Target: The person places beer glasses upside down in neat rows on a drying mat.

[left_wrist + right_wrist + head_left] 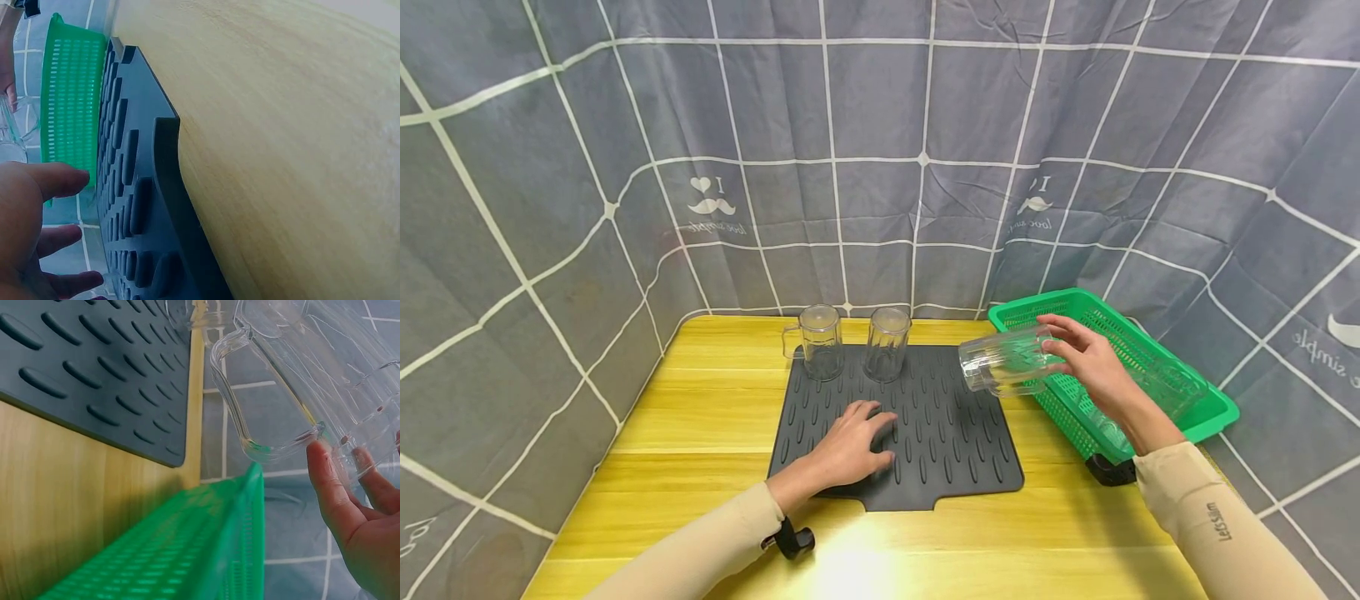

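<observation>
My right hand (1093, 362) grips a clear glass mug (1003, 358) near one end, with thumb and fingers around it. The mug lies nearly sideways in the air, between the dark drying mat (925, 446) and the green basket (1221, 417). Its handle (234, 412) hangs on the lower side in the right wrist view. My left hand (853, 446) hovers over the front left of the mat, fingers spread and slightly bent, holding nothing. Behind it, a handled glass mug (822, 346) and a second glass mug (887, 346) stand at the mat's back edge.
Inside the basket, more clear glassware (1172, 387) lies toward the right and front. The mat and basket rest on a yellow wooden table (700, 433). A grey curtain with white lines (880, 200) hangs behind and along both sides.
</observation>
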Action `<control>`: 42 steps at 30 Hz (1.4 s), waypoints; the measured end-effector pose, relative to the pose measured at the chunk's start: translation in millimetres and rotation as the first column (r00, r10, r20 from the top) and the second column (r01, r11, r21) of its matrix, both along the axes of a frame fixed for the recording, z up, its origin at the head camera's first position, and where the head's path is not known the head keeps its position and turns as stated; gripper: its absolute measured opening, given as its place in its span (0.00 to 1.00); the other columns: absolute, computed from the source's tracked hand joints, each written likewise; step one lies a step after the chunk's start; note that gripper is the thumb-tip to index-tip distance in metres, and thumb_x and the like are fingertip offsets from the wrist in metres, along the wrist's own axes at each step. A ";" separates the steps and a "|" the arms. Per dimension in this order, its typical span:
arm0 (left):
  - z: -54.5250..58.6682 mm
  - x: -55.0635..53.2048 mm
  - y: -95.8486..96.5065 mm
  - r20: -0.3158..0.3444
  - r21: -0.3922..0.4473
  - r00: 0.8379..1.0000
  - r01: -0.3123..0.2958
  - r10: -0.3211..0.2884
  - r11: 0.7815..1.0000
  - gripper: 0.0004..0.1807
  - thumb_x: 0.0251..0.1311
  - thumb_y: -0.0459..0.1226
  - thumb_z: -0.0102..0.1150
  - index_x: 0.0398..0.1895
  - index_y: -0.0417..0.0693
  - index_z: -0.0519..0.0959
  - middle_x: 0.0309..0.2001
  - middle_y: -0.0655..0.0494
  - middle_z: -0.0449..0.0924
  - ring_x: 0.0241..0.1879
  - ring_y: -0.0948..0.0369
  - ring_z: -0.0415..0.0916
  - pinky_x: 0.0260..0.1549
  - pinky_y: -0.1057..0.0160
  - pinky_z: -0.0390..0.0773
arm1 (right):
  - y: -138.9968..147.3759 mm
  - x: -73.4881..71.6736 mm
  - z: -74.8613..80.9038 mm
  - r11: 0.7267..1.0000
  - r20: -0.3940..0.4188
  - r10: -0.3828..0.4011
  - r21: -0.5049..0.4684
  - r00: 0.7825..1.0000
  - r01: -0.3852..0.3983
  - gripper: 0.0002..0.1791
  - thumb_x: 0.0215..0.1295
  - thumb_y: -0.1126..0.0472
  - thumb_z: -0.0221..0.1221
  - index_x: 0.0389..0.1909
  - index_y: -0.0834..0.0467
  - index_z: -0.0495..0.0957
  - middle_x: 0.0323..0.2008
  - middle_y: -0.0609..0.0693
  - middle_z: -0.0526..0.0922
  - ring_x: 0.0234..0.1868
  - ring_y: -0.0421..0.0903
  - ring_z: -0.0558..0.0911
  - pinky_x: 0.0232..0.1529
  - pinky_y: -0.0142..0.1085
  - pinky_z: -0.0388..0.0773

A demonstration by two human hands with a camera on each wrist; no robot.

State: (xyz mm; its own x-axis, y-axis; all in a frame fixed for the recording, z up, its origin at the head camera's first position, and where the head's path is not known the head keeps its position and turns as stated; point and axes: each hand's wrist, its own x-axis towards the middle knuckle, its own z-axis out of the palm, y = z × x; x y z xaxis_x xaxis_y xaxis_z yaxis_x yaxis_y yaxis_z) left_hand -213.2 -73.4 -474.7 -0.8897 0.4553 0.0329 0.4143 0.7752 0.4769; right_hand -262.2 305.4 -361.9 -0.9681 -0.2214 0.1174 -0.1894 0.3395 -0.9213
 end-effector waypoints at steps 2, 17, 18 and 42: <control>0.0 0.0 0.6 -0.006 0.010 1.000 0.002 -0.002 1.000 0.32 0.64 0.48 0.64 0.71 0.52 0.72 0.74 0.40 0.62 0.75 0.42 0.54 0.66 0.35 0.64 | -1.7 0.9 -2.9 1.000 0.010 0.007 -0.009 1.000 -0.007 0.28 0.77 0.50 0.54 0.74 0.50 0.65 0.70 0.58 0.66 0.60 0.43 0.76 0.49 0.31 0.82; 7.0 -3.5 11.7 -0.018 0.169 1.000 -0.009 0.012 0.986 0.32 0.68 0.51 0.61 0.73 0.53 0.69 0.73 0.45 0.63 0.74 0.45 0.59 0.64 0.37 0.67 | -18.2 6.5 -27.1 0.999 0.068 0.015 -0.051 0.998 -0.012 0.29 0.77 0.48 0.54 0.73 0.51 0.65 0.69 0.60 0.67 0.57 0.38 0.77 0.50 0.37 0.82; 7.9 -4.0 12.7 -0.018 0.177 1.000 -0.009 0.013 0.984 0.33 0.68 0.52 0.61 0.73 0.53 0.68 0.73 0.45 0.63 0.74 0.46 0.59 0.65 0.37 0.67 | -19.2 6.8 -28.6 0.999 0.076 0.010 -0.053 0.997 -0.006 0.29 0.76 0.48 0.55 0.73 0.51 0.65 0.69 0.59 0.67 0.57 0.39 0.77 0.51 0.37 0.82; 18.2 -11.4 33.1 0.141 0.488 0.990 -0.044 -0.029 0.872 0.48 0.65 0.57 0.62 0.81 0.56 0.51 0.76 0.48 0.60 0.73 0.50 0.63 0.64 0.49 0.73 | -48.1 13.1 -54.7 0.971 0.138 0.048 -0.238 0.989 -0.013 0.22 0.78 0.56 0.52 0.70 0.53 0.68 0.61 0.52 0.71 0.50 0.40 0.80 0.47 0.38 0.84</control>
State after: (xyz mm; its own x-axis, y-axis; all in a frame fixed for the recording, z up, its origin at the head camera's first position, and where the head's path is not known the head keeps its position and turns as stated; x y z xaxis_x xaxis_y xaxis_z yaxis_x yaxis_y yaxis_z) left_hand -224.6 -40.4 -456.4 -0.9050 0.4065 0.1251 0.3105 0.4304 0.8475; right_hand -249.0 257.3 -416.6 -0.9718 -0.2336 0.0317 -0.0577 0.1056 -0.9927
